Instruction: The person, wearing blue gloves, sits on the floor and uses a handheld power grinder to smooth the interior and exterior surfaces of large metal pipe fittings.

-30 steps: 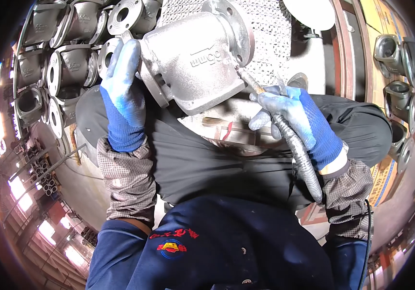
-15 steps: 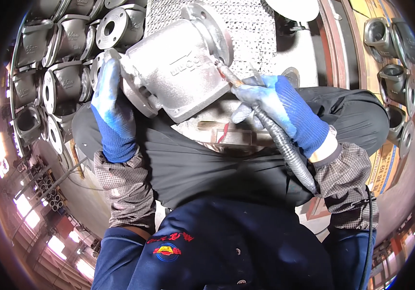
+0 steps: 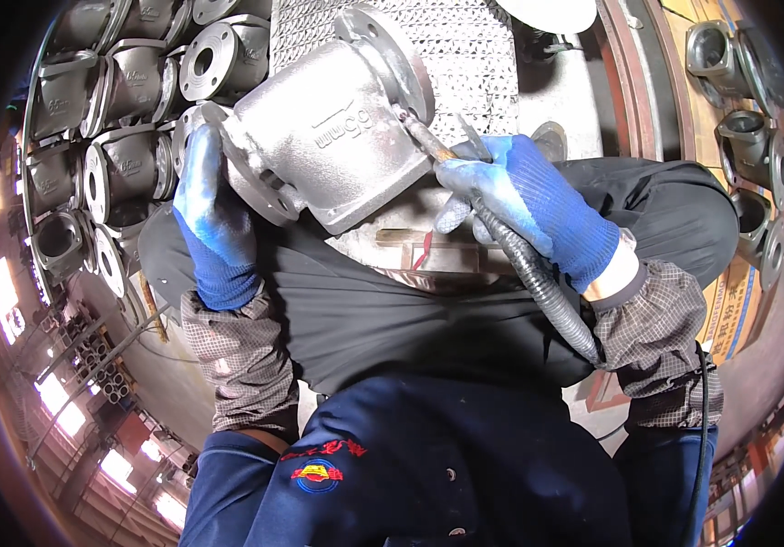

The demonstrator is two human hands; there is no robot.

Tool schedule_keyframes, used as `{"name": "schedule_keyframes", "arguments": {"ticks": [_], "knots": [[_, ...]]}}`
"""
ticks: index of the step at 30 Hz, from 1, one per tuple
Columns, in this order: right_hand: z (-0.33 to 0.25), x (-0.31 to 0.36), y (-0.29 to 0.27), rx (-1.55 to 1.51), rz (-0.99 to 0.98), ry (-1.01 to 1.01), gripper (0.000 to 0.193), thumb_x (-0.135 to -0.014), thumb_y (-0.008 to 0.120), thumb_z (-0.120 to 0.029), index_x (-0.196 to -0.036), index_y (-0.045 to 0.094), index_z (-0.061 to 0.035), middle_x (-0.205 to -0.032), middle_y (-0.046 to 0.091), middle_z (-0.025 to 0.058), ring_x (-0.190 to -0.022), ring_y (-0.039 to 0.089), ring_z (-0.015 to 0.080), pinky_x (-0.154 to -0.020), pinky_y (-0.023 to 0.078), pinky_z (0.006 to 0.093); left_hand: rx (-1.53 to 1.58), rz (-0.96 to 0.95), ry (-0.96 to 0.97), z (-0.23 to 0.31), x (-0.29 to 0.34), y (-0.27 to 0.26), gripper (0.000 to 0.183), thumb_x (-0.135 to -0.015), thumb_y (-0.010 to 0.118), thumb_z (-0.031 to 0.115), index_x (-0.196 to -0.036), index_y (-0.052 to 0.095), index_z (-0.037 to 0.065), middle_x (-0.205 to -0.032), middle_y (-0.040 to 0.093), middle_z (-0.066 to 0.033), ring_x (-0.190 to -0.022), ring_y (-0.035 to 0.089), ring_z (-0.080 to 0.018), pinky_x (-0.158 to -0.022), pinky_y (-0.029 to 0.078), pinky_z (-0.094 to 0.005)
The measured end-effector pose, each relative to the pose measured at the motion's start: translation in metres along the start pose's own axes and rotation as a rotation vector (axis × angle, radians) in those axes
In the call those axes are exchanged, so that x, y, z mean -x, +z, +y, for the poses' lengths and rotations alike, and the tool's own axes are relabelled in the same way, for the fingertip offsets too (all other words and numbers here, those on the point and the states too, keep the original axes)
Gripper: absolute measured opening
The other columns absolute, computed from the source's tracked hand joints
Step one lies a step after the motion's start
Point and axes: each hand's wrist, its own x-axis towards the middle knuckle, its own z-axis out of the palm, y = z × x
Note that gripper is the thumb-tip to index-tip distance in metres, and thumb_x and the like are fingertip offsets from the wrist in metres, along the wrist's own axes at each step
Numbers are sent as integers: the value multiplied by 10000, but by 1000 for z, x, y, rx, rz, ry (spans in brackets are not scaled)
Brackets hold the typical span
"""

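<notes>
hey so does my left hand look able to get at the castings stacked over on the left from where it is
Probably yes: the left hand is at a flange of the large casting, close beside the stacked castings, and nothing visible blocks it on that side.

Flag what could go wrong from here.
Roll: only the left hand seems to steady the metal part, at its left rim; it might shift.
Skid: the tool in the right hand points at the far rim; its tip could slip.
Snag: the black cable runs along the right sleeve and may catch.
</notes>
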Motion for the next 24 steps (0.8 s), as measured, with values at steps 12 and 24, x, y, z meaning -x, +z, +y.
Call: {"name": "schedule_keyframes", "arguments": {"ticks": [12,24], "knots": [[-28,70,-20,-279,85,-131,273,-907,562,-163,-1044,616,67,-756,645,84,-576,587,84,-460,444,207,266,36,-88,12,-2,2,403,-910,490,-23,-1313,474,-23,-1295,517,-254,-1185,533,-368,-975,440,-416],[-57,5,93,-423,-526,-457,286,-893,598,-207,-1002,649,52,-803,687,89,-540,572,82,-497,442,189,1871,-21,-588,48,0,-1,696,-976,263,554,-1485,206,83,-1514,250,-173,-1350,334,-259,-1117,269,-417]]}}
